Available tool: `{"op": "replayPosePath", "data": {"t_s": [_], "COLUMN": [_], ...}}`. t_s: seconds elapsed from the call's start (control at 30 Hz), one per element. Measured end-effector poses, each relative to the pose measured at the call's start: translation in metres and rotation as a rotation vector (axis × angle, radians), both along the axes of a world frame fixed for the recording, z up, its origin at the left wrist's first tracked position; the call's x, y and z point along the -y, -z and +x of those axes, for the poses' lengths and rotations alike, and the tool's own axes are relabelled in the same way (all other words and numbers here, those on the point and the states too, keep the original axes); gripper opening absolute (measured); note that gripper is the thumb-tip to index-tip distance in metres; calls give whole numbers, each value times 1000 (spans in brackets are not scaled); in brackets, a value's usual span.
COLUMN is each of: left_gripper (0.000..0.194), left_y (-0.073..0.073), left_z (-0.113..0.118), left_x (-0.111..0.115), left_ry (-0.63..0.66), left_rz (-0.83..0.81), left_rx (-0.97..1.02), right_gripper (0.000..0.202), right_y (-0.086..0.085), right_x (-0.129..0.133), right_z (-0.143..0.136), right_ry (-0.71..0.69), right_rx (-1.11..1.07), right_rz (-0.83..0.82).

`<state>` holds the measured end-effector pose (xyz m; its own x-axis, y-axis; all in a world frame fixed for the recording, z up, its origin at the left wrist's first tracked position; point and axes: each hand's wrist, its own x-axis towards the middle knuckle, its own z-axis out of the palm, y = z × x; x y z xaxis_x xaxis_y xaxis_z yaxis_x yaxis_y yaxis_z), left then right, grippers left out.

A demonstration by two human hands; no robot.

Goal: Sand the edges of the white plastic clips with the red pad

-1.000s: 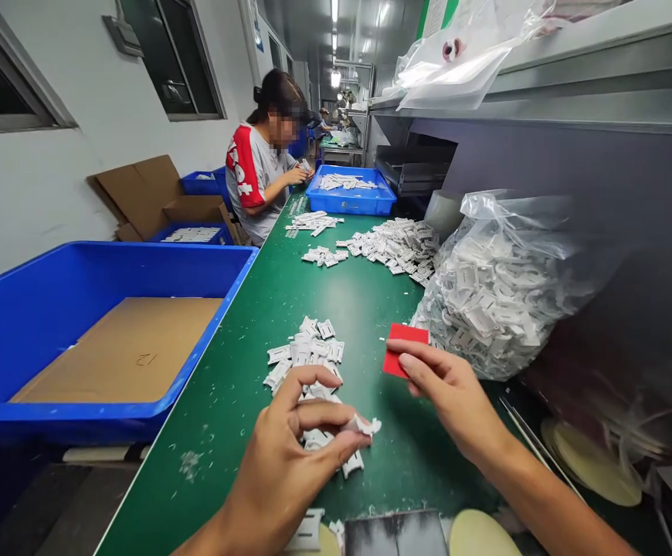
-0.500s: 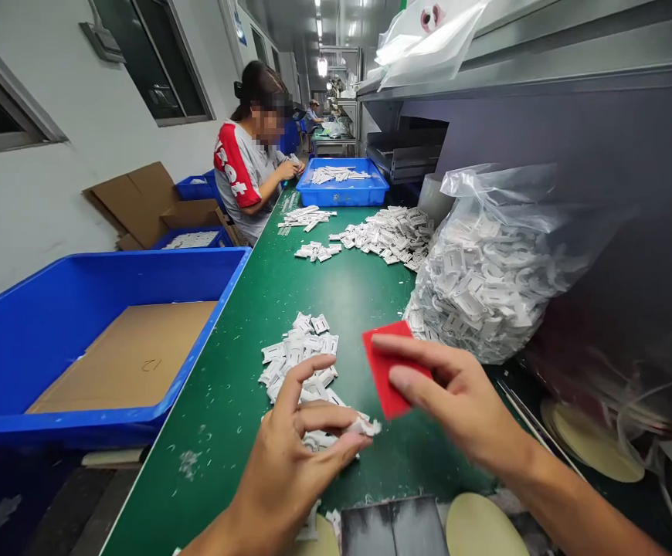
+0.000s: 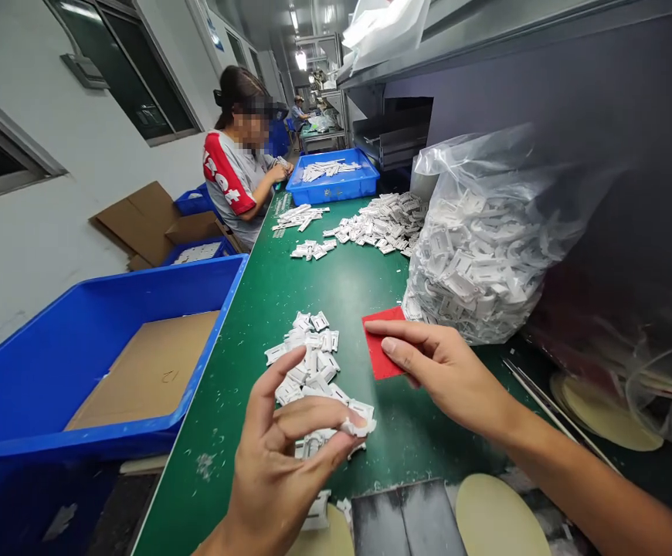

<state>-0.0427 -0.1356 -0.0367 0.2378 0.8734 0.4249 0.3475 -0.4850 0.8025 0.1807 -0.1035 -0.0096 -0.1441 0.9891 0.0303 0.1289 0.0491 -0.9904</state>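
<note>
holding white piece (image 3: 369, 427) in left hand (image 3: 278, 463), red square (image 3: 383, 361) in right hand (image 3: 449, 374)

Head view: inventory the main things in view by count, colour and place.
Bench: one, green, centre
Red square: one, red, above bench
Small part: one, white, above bench
Near pile: many parts, white, bench centre
Far piles: three, white, farther back
Bag: one, clear, bench's right side
Tray: one, blue, bench's far end
Large bin: one, blue, left of bench
Cardboard sheet: one, brown, inside bin
Dark block: count unclear, black-grey, bottom edge
Discs: several, pale yellow, bottom and right
Co-worker: one, grey-and-red shirt, beside tray
Left hand: one, bare, holding small part
Right hand: one, bare, holding red square
</note>
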Motion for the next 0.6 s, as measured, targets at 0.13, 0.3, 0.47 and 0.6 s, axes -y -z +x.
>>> {"op": "replayPosePath", "data": {"t_s": [0.13,0.3,0.47,0.6], "left_gripper": [32,38,74,100], "left_y": [0,3,-2,-9], "left_z": [-3,-4,1,9], "left_x": [2,1,1,4], "left_ry": [-13,-5,-33,-6], "left_rz": [-11,-82,-319,-479], "left_rx": [20,45,149,271], "right_gripper": [36,32,21,31], "right_y": [-3,-1,0,0], "right_x": [5,11,17,24], "right_z": [-4,-6,-11,-19], "right_ry": [-89,-200,-221,-255], "right_rx": [-209,-419,-548,-499], "right_rz": [-65,-112,-104,-89]}}
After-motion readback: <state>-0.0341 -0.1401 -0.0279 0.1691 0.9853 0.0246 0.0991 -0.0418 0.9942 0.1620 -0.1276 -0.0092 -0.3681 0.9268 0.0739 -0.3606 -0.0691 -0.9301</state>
